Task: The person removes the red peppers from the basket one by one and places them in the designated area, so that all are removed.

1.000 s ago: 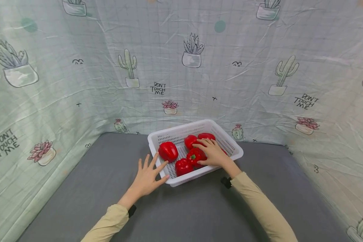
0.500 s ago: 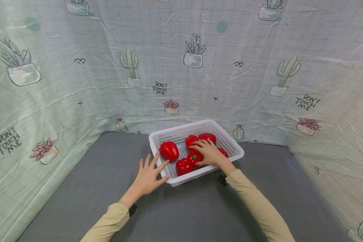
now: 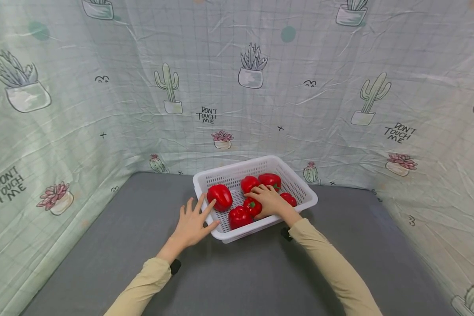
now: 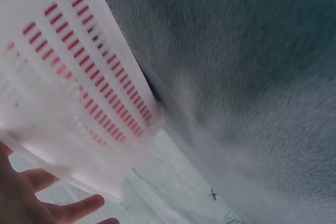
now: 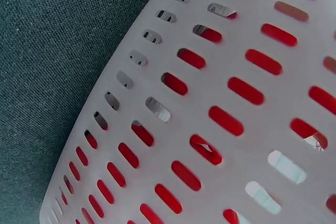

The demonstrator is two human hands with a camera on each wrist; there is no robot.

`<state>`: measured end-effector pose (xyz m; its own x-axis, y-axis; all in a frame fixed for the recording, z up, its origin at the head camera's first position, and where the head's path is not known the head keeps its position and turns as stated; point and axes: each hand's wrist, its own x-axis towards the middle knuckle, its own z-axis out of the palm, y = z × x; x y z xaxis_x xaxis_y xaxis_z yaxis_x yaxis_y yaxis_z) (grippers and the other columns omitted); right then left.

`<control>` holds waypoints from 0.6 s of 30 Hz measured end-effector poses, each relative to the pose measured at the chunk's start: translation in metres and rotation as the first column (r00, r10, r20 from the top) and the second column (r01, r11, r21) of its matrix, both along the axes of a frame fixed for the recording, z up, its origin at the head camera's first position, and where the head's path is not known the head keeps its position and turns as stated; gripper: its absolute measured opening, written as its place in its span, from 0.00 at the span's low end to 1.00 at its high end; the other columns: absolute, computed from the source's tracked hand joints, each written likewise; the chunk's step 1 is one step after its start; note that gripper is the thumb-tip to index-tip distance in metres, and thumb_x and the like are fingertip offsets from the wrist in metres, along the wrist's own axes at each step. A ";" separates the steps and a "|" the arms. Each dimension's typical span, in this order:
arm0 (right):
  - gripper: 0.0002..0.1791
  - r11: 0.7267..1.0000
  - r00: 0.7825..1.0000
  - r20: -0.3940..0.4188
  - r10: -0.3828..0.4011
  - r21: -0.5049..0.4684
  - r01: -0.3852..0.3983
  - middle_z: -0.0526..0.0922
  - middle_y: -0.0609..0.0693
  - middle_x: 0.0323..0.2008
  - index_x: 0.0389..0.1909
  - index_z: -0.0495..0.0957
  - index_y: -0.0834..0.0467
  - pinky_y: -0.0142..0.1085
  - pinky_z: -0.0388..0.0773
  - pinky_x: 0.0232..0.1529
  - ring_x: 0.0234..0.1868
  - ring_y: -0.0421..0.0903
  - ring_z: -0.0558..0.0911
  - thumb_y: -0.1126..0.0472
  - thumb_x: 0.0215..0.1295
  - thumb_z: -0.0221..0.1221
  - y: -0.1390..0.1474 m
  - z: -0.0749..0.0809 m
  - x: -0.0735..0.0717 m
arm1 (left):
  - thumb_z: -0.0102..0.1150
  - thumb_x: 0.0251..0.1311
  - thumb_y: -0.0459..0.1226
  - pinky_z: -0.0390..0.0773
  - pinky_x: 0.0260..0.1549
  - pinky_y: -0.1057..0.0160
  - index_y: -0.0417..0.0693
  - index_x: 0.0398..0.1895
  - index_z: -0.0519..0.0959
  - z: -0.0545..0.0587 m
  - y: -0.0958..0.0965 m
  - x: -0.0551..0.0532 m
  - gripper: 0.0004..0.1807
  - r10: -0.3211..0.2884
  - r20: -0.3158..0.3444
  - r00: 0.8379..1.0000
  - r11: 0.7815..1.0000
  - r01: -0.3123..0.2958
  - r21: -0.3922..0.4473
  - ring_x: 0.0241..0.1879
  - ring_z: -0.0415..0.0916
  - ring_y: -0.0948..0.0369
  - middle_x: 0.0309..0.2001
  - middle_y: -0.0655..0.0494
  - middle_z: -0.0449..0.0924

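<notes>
A white plastic basket [image 3: 284, 215] stands on the grey table with several red bell peppers in it. In the head view my right hand [image 3: 272, 202] reaches over the near rim, fingers and thumb curled round a red bell pepper [image 3: 252, 206] with a green stem. Its wrist view shows only the slotted basket wall [image 5: 231, 145], red behind the slots. My left hand [image 3: 190, 226] spreads its fingers at the basket's left side, near the big bell pepper [image 3: 220, 197]; whether they touch the rim is unclear. Some left fingers [image 4: 79, 209] show beside the basket wall in its wrist view.
Another bell pepper [image 3: 240, 217] lies at the near side of the basket, and one [image 3: 270, 180] at the far side. A patterned cloth [image 3: 221, 87] hangs behind and beside the grey table [image 3: 237, 281].
My right hand has shifted left and lower onto the stemmed bell pepper, which has moved slightly left. More of a bell pepper at the right shows. The left hand has barely moved.
</notes>
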<state>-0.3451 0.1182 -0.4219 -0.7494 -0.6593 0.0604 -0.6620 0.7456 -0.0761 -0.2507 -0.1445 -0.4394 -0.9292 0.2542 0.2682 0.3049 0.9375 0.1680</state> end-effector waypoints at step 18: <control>0.42 0.997 0.998 -0.052 -0.031 0.063 0.035 0.68 0.51 0.55 0.56 0.67 0.43 0.52 0.61 0.58 0.57 0.50 0.62 0.49 0.34 0.71 -0.002 -0.005 -0.002 | 0.38 0.58 0.60 0.47 0.52 0.28 0.45 0.69 0.47 0.013 -0.015 -0.071 0.42 0.114 0.197 0.974 0.989 -0.129 0.069 0.63 0.39 0.28 0.70 0.40 0.36</control>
